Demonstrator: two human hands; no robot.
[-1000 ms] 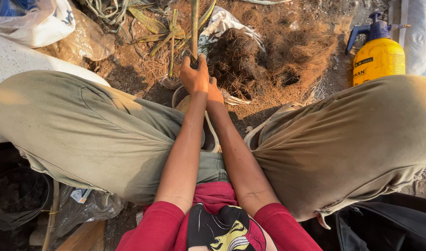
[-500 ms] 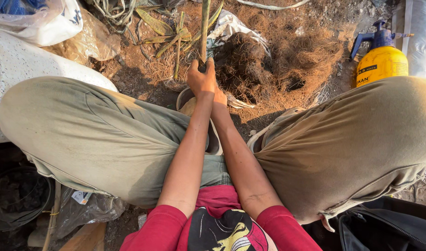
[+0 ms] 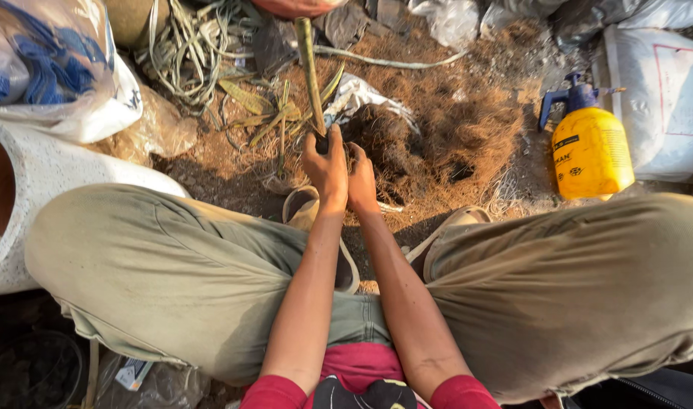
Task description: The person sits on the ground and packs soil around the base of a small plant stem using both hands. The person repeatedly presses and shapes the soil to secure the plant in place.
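Bare brown earth strewn with dry coconut-like fibre (image 3: pixel 467 129) forms the ground under a seated person whose khaki-trousered knees (image 3: pixel 172 280) spread wide, forearms running out between them. Just past the sandalled feet, the left hand (image 3: pixel 327 168) is clenched around the base of a slim green plant stalk (image 3: pixel 308 72), while the right hand (image 3: pixel 361 180) presses beside it against the dark fibrous root clump (image 3: pixel 388 148); keeping the stalk upright and gripped low should spare it from bending. Farther right stands a yellow plastic pump sprayer with a blue top (image 3: pixel 588 148), well apart from the hands.

Warm low sunlight falls on bare dirt ground (image 3: pixel 233 163) strewn with brown coconut fibre (image 3: pixel 475 121).
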